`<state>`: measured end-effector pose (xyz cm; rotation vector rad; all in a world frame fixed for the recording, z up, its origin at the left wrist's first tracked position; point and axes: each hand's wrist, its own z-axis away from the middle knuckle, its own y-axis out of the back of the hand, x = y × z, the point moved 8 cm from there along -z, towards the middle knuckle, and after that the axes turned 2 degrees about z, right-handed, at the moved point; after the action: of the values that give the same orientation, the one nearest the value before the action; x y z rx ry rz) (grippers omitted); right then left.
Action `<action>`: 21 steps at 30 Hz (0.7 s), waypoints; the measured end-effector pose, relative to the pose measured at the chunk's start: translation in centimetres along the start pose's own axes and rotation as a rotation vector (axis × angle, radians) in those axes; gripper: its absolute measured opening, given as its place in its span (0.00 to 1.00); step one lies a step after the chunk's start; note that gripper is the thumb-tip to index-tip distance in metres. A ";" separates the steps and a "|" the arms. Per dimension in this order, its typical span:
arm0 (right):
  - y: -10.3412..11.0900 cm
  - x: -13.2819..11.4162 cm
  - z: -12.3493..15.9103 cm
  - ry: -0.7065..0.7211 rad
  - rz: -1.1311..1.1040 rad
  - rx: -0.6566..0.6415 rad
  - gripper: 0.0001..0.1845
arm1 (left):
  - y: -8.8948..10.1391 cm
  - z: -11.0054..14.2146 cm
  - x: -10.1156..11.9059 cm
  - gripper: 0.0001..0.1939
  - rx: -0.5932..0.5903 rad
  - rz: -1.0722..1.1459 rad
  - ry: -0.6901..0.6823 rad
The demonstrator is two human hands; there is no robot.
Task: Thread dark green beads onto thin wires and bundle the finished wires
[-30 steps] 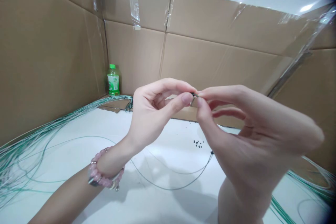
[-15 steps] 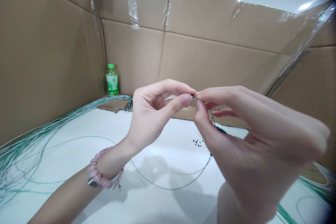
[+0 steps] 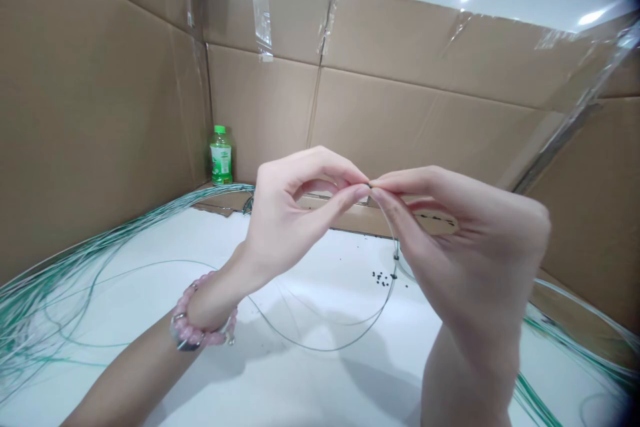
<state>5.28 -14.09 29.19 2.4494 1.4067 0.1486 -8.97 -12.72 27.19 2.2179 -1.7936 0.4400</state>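
My left hand and my right hand are raised in front of me, thumb and forefinger tips meeting at the middle. Both pinch the end of a thin green wire, which drops from the fingertips and loops over the white table. A tiny dark bead sits on the wire just below my right fingers. A pink bead bracelet circles my left wrist. Several small dark beads lie loose on the table beyond my hands.
Cardboard walls taped together enclose the table on the left, back and right. A green bottle stands in the back left corner. A bundle of green wires sweeps along the left side, and more wires lie at the right.
My fingertips have closed tighter together on the wire end. A dark bead has slid down the wire below my right fingers. The view has tilted slightly.
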 end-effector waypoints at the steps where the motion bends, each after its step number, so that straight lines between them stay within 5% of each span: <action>1: -0.1 0.1 0.0 -0.004 -0.010 0.001 0.07 | 0.0 0.0 0.0 0.02 -0.007 -0.007 -0.013; 13: -2.8 2.4 0.0 -0.244 -0.321 -0.117 0.03 | 0.4 0.2 -0.1 0.04 0.008 -0.158 -0.133; 16: -3.0 3.4 0.1 -0.304 -0.290 -0.271 0.03 | 0.5 0.1 -0.6 0.03 0.023 -0.130 -0.112; 19: -4.0 4.2 0.9 -0.323 -0.223 -0.580 0.05 | 0.7 -0.1 -1.2 0.03 0.041 -0.134 -0.088; 21: -4.0 4.6 1.1 -0.341 -0.237 -0.639 0.03 | 0.4 0.0 -1.6 0.03 0.018 -0.147 -0.065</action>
<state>4.60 -8.46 26.58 1.6866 1.2402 0.0996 -9.67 -11.34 26.62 2.3818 -1.6484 0.3586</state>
